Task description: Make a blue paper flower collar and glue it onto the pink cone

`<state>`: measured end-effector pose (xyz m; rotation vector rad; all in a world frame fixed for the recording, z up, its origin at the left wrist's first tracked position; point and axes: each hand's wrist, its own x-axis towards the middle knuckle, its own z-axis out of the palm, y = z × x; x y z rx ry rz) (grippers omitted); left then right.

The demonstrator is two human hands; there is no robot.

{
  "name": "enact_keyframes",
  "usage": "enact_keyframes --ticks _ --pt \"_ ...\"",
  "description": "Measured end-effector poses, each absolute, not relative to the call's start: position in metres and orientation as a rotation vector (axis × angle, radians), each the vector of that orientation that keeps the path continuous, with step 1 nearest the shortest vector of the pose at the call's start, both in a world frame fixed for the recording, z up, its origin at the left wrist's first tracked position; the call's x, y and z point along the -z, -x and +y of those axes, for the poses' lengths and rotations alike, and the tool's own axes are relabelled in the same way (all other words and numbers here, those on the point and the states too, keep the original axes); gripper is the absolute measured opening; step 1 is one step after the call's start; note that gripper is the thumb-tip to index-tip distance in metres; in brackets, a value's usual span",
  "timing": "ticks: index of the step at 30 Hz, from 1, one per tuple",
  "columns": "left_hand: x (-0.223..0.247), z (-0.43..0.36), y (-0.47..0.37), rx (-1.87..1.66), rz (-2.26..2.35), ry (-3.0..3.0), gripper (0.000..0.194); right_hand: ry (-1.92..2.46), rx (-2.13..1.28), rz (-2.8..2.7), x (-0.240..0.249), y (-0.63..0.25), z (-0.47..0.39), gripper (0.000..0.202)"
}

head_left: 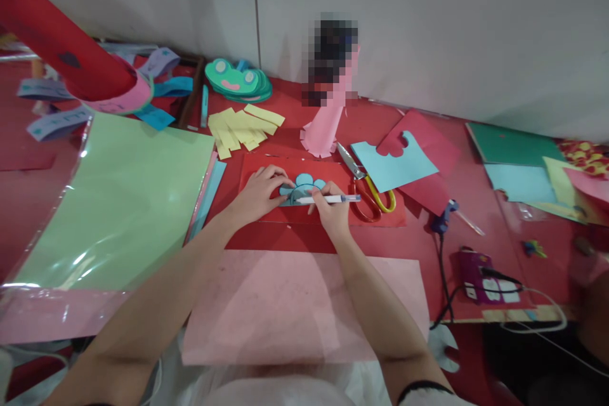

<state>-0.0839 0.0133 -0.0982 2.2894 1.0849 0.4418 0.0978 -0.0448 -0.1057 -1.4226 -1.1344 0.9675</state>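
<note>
- Blue scalloped paper (305, 180) is being steadied over red card (266, 212) by the left hand (259, 193); its fingers' closure cannot be told.
- Pen (335, 199) is being clamped by the right hand's (335, 214) fingers.
- Dark outlines are being found drawn; remainder undetermined.
- Green paper (137, 184) is being contained in clear sleeve (83, 153).

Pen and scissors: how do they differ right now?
The pen is held in the right hand; the scissors lie unheld. The pen is slim and mostly white; the scissors have metal blades, a red handle and a yellow one. The pen lies nearly sideways; the scissors point away from the person. Both are longer than wide.
</note>
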Motion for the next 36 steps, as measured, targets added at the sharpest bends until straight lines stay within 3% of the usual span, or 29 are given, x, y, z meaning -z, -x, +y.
enact_keyframes --ticks 25,36 --pt "0.097 0.013 0.0832 -0.43 1.106 -2.29 0.017 1.553 -0.755 -1.164 0.0966 -0.0928 -0.0472 0.033" --pt "0.0957 0.0126 0.083 -0.437 1.1 -2.291 0.017 1.495 -0.84 -1.174 0.1028 -0.0949 -0.0461 0.032"
